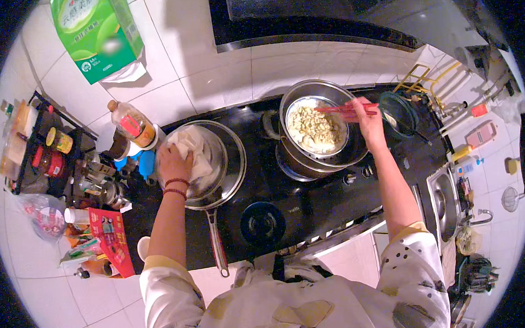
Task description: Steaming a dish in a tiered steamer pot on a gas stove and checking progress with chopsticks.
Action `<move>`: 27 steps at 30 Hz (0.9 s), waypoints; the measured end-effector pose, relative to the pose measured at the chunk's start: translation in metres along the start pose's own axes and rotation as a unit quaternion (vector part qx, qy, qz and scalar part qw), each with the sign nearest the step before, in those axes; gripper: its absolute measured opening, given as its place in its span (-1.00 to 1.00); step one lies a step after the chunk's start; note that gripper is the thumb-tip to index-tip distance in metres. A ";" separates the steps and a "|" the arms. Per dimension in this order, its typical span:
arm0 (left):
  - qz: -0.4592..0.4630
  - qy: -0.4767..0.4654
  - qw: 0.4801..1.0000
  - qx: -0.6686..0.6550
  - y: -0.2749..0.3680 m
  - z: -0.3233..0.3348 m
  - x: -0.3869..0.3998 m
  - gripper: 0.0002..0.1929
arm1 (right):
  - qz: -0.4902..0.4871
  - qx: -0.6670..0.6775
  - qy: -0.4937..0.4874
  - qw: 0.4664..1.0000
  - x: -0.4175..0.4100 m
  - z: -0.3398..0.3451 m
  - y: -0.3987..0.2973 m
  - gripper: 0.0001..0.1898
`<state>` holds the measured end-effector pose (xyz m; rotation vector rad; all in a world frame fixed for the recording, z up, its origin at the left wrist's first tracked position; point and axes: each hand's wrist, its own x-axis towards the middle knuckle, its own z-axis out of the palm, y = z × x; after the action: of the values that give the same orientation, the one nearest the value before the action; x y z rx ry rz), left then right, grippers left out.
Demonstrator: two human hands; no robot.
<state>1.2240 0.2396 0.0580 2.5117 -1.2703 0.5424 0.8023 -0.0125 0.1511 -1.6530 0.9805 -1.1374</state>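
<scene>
My right hand point(364, 121) holds a pair of red chopsticks point(330, 109), their tips at the small pale pieces of food point(315, 124). That food fills a round perforated dish inside a metal steamer pot point(301, 89), which stands on the stove. My left hand point(173, 164) is on a crumpled white cloth point(196, 151), fingers bent over it. Beneath the cloth lies a round pan with what looks like a clear lid point(236, 165); its long metal handle point(216, 243) points toward me. The palm and part of the cloth are hidden by my hand.
A dark round bowl or lid point(263, 225) sits on the black counter point(196, 246). Left are a bottle point(131, 123), several jars and a red box point(112, 241). Right are a dark green basket point(402, 100) and the sink point(441, 191). A range hood point(326, 16) hangs above.
</scene>
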 end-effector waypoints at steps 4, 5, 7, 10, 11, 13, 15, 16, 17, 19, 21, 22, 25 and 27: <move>-0.005 -0.012 1.000 -0.009 0.005 -0.003 0.002 -0.48 | -0.024 -0.025 0.036 0.999 0.007 -0.007 0.005 -0.75; -0.009 -0.023 1.000 -0.011 0.008 -0.004 0.004 -0.47 | -0.031 -0.048 0.039 0.998 0.010 -0.009 0.017 -0.76; -0.021 -0.039 0.999 -0.009 0.011 -0.010 0.005 -0.46 | -0.045 -0.055 0.019 0.997 0.009 -0.001 0.017 -0.76; -0.029 -0.041 0.999 -0.007 0.007 -0.010 0.002 -0.45 | 0.015 -0.023 0.023 0.999 0.005 0.001 0.004 -0.74; -0.023 -0.027 0.999 -0.007 0.004 -0.008 0.001 -0.45 | 0.015 -0.022 0.020 0.999 0.007 0.001 0.006 -0.74; -0.015 -0.014 1.000 -0.003 0.004 -0.004 0.001 -0.45 | -0.068 -0.051 0.061 0.994 0.012 -0.002 0.010 -0.73; -0.008 -0.002 1.000 0.002 0.005 -0.004 0.003 -0.45 | -0.049 -0.044 0.060 0.996 0.010 0.000 0.012 -0.72; -0.017 -0.025 1.000 -0.004 0.007 -0.006 0.004 -0.45 | -0.025 -0.060 0.041 0.997 0.008 0.001 0.012 -0.73; -0.026 -0.048 0.998 -0.011 0.009 -0.007 0.005 -0.44 | -0.001 -0.076 0.022 0.997 0.007 0.002 0.012 -0.73; -0.023 -0.046 0.999 -0.009 0.006 -0.007 0.004 -0.44 | -0.004 -0.058 0.013 0.998 0.009 -0.004 0.012 -0.73; -0.019 -0.045 0.999 -0.009 0.005 -0.006 0.003 -0.45 | -0.042 -0.072 0.027 0.996 0.009 -0.015 0.003 -0.70; -0.017 -0.035 0.999 -0.013 0.005 -0.005 0.003 -0.45 | -0.021 -0.077 0.044 0.996 0.006 -0.015 -0.003 -0.71; -0.014 -0.024 0.999 -0.019 0.005 -0.002 0.003 -0.47 | 0.026 -0.066 0.008 0.997 0.004 -0.017 0.012 -0.72; -0.016 -0.024 0.999 -0.017 0.003 -0.003 0.002 -0.48 | 0.055 -0.011 -0.001 0.998 -0.002 -0.015 0.000 -0.72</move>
<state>1.2219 0.2372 0.0616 2.5258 -1.2425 0.4526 0.7870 -0.0143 0.1534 -1.5976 1.0726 -1.0552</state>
